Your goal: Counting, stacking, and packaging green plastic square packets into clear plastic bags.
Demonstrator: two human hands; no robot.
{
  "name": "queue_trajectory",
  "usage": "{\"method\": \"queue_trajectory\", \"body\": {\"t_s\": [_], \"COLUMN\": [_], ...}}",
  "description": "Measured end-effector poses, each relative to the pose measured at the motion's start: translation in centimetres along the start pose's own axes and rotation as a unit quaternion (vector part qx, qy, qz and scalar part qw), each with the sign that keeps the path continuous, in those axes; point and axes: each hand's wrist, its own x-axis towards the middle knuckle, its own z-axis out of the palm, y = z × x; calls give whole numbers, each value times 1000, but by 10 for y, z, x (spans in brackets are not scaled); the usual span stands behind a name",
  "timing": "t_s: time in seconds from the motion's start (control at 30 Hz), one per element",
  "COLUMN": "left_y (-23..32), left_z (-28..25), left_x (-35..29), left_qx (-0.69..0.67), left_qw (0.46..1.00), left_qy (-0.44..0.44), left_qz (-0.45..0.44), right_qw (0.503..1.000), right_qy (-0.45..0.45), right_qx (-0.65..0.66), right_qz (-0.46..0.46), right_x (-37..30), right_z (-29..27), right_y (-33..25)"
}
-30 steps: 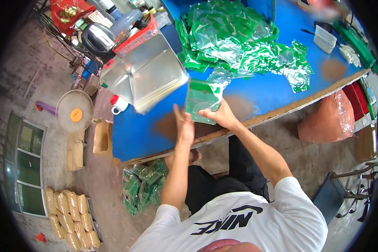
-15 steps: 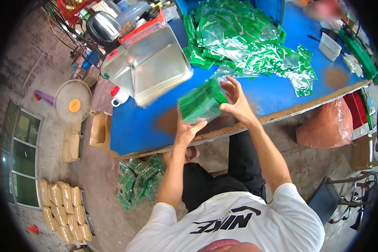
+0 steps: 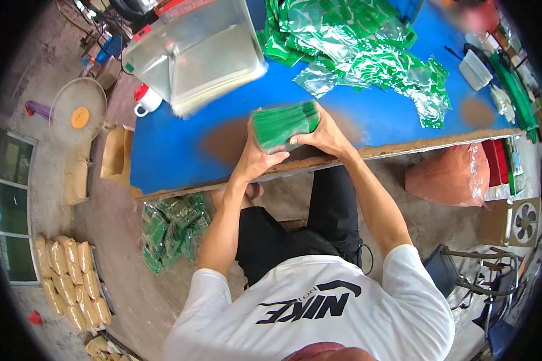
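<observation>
A thick stack of green packets (image 3: 281, 125) is held between both of my hands, just above the near edge of the blue table (image 3: 174, 162). My left hand (image 3: 256, 155) grips its left side and underside, with the thumb along the lower edge. Around the right side curls my right hand (image 3: 324, 133), its thumb pressed on the near face. Beyond my hands lies a heap of loose green and clear packets (image 3: 349, 45), some of them spilling toward the right. Left of the stack is a pile of clear plastic sheets or bags (image 3: 214, 72).
A white mug with a red lid (image 3: 147, 99) stands at the table's left edge. Filled green bags (image 3: 174, 225) lie on the floor below. A pink sack (image 3: 445, 177) sits under the table's right side. A chair (image 3: 470, 274) and a clear plastic box (image 3: 474, 71) are on the right.
My right hand has closed in on the stack's right side, and the stack is now more upright between both hands. The whole view has shifted somewhat.
</observation>
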Motion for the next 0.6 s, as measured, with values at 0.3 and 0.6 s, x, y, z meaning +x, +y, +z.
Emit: {"method": "queue_trajectory", "body": {"t_s": [0.3, 0.6], "left_y": [-18, -13], "left_z": [-17, 5], "left_x": [-9, 19], "left_qx": [-39, 77], "left_qw": [999, 997], "left_qy": [8, 0], "left_qz": [-23, 6], "right_qw": [999, 851], "right_qy": [-11, -61], "right_qx": [29, -440], "right_qz": [28, -280], "right_x": [-3, 11], "right_z": [15, -8], "right_y": [-3, -111]}}
